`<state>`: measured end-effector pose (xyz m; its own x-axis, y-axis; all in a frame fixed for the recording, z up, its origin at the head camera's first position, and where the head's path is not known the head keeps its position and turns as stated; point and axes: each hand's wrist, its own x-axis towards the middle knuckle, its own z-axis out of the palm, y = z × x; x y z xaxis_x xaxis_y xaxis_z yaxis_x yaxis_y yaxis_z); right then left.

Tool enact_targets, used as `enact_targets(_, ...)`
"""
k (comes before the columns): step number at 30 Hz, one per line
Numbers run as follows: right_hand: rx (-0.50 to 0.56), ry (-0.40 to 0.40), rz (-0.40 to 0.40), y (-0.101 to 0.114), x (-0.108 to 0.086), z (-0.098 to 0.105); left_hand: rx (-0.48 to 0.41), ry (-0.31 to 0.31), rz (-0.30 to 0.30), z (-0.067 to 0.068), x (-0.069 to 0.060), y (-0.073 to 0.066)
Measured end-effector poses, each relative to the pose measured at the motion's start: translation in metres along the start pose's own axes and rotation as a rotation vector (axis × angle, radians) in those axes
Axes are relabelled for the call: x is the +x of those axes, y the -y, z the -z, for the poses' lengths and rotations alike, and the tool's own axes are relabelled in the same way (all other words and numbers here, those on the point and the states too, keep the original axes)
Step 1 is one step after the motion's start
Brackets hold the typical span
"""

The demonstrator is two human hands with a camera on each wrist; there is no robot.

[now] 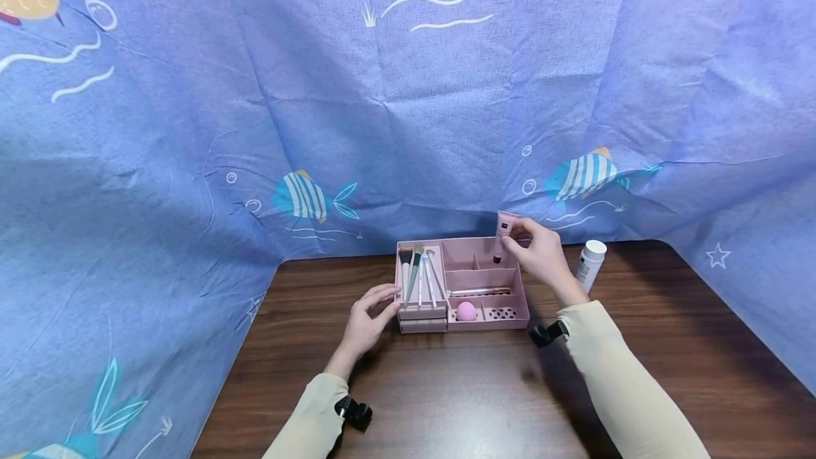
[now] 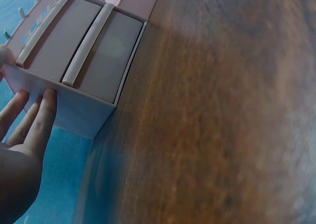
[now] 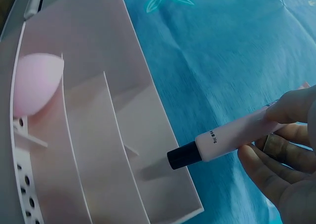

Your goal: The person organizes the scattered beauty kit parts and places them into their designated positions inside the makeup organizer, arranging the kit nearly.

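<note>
A pink desk organizer (image 1: 486,241) with drawers and compartments stands at the back of the table. My right hand (image 1: 540,252) pinches a pink squeeze tube (image 3: 232,137) by its flat end, black cap down, over the rear right compartment. My left hand (image 1: 366,321) touches the organizer's left side; in the left wrist view its fingers (image 2: 38,128) lie fairly straight against the wall, below the drawer fronts (image 2: 101,58). Several makeup brushes (image 1: 418,275) lie on the organizer's left top. A pink makeup sponge (image 1: 467,312) sits in a front compartment, and a slender stick (image 1: 480,292) lies in the middle one.
A white bottle with a white cap (image 1: 591,261) stands to the right of the organizer, beside my right forearm. The brown wooden table (image 1: 446,388) ends at a blue fish-patterned cloth (image 1: 408,161) hanging behind it and at the sides.
</note>
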<state>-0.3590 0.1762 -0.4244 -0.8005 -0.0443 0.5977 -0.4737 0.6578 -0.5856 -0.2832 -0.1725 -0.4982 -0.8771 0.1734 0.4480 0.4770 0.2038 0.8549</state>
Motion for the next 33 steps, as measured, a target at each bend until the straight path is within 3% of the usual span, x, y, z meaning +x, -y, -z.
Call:
enact_targets(6,0.018,0.022,-0.017,0.008,0.003,-0.017,-0.019,0.0,0.011,0.001,-0.001,-0.002)
enact_targets(15,0.073,0.075,-0.018,0.015,0.004,-0.038,0.011,-0.011,-0.021,0.0,-0.001,-0.002)
enact_targets(33,0.075,0.099,0.002,0.019,-0.001,-0.068,0.013,-0.009,-0.002,0.0,-0.001,-0.003)
